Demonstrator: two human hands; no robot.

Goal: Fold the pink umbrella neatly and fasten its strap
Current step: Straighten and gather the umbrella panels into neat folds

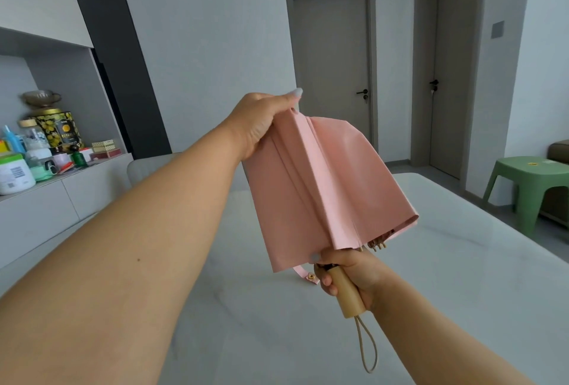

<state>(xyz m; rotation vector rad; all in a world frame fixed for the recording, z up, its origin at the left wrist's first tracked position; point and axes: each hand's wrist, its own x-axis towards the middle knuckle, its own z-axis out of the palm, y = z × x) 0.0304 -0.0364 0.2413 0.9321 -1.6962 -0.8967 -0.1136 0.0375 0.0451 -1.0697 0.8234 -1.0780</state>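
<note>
A collapsed pink umbrella [326, 187] hangs in the air above a pale table, its canopy loose in broad flat pleats. My left hand [261, 119] pinches the top end of the canopy, holding one fold out flat. My right hand [351, 270] grips the wooden handle [346, 292] at the bottom, with a beige cord loop [368, 350] dangling below. The pink strap [308, 275] with a gold snap hangs loose beside the handle, unfastened. Rib tips peek out under the canopy's lower right edge.
The marble-look table [462, 276] spreads under the umbrella. A sideboard [46, 199] at left carries several jars, bottles and tins. A green plastic stool [529, 187] stands at right. Two closed grey doors are behind, and a grey chair back [147, 169] is at the table's far side.
</note>
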